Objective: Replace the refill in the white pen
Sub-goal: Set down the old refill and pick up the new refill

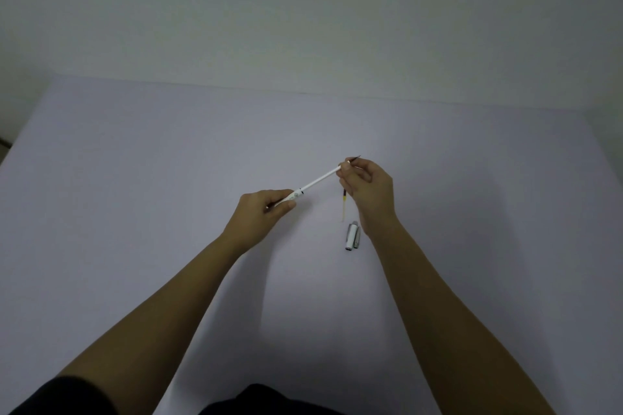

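My left hand (266, 209) is closed around the white pen barrel (292, 196), held above the table. A thin white refill (320, 178) sticks out of the barrel's end, slanting up to the right. My right hand (369, 189) pinches the far end of that refill just behind its dark tip (356, 157). A second refill (344, 207), dark at the top and yellowish below, shows just left of my right palm; its upper end is hidden by my fingers. I cannot tell whether it lies on the table or hangs from them.
The white and silver pen cap (352, 236) with its clip lies on the pale lilac table (168, 162), just left of my right wrist. A plain wall rises behind the table's far edge. My dark clothing shows at the bottom.
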The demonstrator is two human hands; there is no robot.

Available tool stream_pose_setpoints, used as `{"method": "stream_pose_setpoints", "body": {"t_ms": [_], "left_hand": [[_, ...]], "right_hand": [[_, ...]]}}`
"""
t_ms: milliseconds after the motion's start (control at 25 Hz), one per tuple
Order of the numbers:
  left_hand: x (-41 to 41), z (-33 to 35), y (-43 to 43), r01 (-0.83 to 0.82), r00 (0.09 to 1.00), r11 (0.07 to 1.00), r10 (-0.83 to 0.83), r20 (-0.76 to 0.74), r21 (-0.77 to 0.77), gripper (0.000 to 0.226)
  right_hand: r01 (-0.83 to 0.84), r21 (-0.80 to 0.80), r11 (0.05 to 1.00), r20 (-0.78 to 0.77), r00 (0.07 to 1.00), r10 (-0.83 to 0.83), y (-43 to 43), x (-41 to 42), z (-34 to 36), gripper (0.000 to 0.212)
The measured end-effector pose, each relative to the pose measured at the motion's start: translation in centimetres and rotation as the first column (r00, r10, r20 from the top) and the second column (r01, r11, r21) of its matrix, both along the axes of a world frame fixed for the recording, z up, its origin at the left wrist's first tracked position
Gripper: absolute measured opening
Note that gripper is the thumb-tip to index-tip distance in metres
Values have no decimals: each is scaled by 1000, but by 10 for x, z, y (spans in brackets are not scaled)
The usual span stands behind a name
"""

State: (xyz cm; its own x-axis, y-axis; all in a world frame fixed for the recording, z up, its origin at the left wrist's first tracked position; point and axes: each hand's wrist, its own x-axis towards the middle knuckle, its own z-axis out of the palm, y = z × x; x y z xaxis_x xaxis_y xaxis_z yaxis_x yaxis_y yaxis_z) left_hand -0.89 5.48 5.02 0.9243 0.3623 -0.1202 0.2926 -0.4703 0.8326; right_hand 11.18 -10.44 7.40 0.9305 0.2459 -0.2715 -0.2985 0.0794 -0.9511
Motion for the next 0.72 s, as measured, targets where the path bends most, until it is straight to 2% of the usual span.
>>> {"method": "stream_pose_setpoints", "body": {"t_ms": [200, 360, 440, 520, 560, 640, 720], "left_hand": [[1, 14, -4, 50, 998, 999, -49, 33, -16, 19], [9, 26, -12, 42, 997, 999, -42, 62, 1, 18], [11, 32, -15, 28, 996, 999, -26, 81, -27, 20], [10, 38, -15, -3, 996, 995, 12, 92, -96, 20], [9, 39, -15, -20, 995, 991, 33, 95, -131, 16], [7, 42, -13, -39, 993, 984, 57, 101, -175, 8], [4, 43, -12, -39, 992, 980, 62, 111, -193, 7]], "right_hand": [[-38, -31, 999, 48, 998, 39, -1, -10, 8, 11], [-194, -86, 977, 34, 980, 197, 1, -22, 12, 8], [-280, -93, 955, 20, 959, 283, -1, -24, 14, 7], [-255, -115, 960, 23, 966, 259, -8, -18, 12, 8], [-193, -157, 969, 27, 980, 200, -15, -14, 10, 8], [-71, -388, 919, 65, 992, 104, -32, -4, -3, 11], [-60, -669, 741, 74, 986, 146, -51, -1, -23, 19]]}}
